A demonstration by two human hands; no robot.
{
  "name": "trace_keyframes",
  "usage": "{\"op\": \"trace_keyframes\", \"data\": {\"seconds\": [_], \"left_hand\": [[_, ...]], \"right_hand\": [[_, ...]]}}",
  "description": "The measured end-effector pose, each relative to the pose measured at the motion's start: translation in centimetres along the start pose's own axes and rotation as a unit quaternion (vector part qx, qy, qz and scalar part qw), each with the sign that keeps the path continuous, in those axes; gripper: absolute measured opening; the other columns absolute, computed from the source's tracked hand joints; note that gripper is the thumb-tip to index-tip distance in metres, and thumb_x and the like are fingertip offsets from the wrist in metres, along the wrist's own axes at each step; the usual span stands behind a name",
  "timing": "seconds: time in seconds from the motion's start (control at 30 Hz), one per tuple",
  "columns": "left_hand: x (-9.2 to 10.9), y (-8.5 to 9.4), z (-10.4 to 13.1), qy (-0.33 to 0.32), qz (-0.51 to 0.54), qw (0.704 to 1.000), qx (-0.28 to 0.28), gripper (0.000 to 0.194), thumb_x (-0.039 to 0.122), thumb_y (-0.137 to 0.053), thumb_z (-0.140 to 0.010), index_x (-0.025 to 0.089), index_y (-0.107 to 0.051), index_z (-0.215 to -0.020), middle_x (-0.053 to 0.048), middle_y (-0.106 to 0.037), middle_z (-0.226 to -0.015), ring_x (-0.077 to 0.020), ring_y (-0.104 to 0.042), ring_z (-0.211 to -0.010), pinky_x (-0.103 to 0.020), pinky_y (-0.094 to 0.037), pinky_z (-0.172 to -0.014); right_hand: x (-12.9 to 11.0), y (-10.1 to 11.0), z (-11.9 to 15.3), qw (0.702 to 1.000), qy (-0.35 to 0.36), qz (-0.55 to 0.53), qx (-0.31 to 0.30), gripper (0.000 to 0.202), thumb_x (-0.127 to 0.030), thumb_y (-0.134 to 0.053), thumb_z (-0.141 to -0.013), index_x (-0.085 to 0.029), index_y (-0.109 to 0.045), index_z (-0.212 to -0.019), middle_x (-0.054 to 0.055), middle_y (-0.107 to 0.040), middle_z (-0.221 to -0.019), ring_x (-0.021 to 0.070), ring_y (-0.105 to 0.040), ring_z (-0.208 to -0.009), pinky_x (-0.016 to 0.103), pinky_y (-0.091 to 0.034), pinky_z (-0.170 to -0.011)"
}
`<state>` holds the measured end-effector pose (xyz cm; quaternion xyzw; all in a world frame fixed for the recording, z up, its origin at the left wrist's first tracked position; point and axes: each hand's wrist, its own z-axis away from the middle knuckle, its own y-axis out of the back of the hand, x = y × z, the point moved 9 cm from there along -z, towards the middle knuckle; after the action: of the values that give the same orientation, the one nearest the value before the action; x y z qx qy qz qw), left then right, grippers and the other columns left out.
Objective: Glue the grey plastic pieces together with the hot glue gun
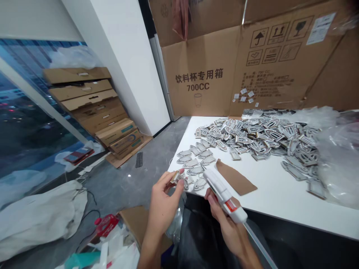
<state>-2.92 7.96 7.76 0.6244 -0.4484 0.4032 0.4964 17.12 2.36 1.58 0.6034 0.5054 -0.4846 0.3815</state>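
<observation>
L hand [164, 196] pinches a small grey part [176, 178] btw thumb & fingers, approx. at the near-left corner of the white surface [283, 201]; its long axis is too blurred to tell. R hand [226, 226] grips a white gun-shaped tool [220, 186], long axis slanting fwd & left across the near edge. Held part sits left of the tool's front end, nearby but apart. Similar parts [191, 163] lie just beyond, along the left edge.

The tool [220, 184] is white and orange-red, the pieces [191, 163] grey.
</observation>
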Motion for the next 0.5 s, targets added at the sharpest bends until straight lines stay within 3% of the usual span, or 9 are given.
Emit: {"op": "trace_keyframes", "data": {"seconds": [0.13, 0.27, 0.43, 0.5], "left_hand": [[-1.7, 0.4, 0.0, 0.055, 0.07, 0.996, 0.023, 0.041, 0.041, -0.083, -0.088, 0.021, -0.077, -0.123, -0.009, -0.08, -0.12, -0.0258, -0.078, -0.101, -0.033, -0.06, -0.088], [-1.7, 0.7, 0.1, 0.075, 0.102, 0.991, 0.033, 0.042, 0.042, -0.086, -0.085, 0.019, -0.075, -0.119, -0.008, -0.083, -0.106, -0.0242, -0.079, -0.092, -0.029, -0.06, -0.079], [-0.9, 0.6, 0.2, 0.074, 0.11, 0.991, 0.034, 0.056, 0.041, -0.086, -0.085, 0.02, -0.073, -0.135, -0.008, -0.082, -0.109, -0.0226, -0.08, -0.093, -0.031, -0.062, -0.085], [-0.6, 0.9, 0.2, 0.054, 0.109, 0.991, 0.047, 0.054, 0.039, -0.087, -0.085, 0.02, -0.072, -0.133, -0.006, -0.081, -0.105, -0.0206, -0.079, -0.089, -0.031, -0.062, -0.085]], "right_hand": [[-1.1, -1.1, -0.4, 0.998, -0.008, 0.008, -0.061, 0.032, -0.052, -0.062, -0.107, -0.024, -0.069, -0.095, 0.0, -0.063, -0.08, 0.0194, -0.06, -0.074, 0.029, -0.051, -0.07], [-1.6, -1.8, -0.6, 0.991, 0.032, 0.064, -0.117, 0.029, -0.048, -0.061, -0.108, -0.024, -0.065, -0.092, 0.0, -0.064, -0.082, 0.0183, -0.058, -0.071, 0.028, -0.05, -0.069], [-1.5, -1.3, -0.7, 0.99, 0.047, 0.093, -0.09, 0.03, -0.047, -0.059, -0.109, -0.025, -0.062, -0.089, -0.001, -0.061, -0.077, 0.0186, -0.056, -0.067, 0.028, -0.049, -0.065], [-1.6, -1.4, -0.6, 0.988, 0.059, 0.101, -0.098, 0.028, -0.045, -0.059, -0.109, -0.025, -0.062, -0.089, -0.001, -0.063, -0.079, 0.0189, -0.057, -0.068, 0.028, -0.049, -0.066]]}}
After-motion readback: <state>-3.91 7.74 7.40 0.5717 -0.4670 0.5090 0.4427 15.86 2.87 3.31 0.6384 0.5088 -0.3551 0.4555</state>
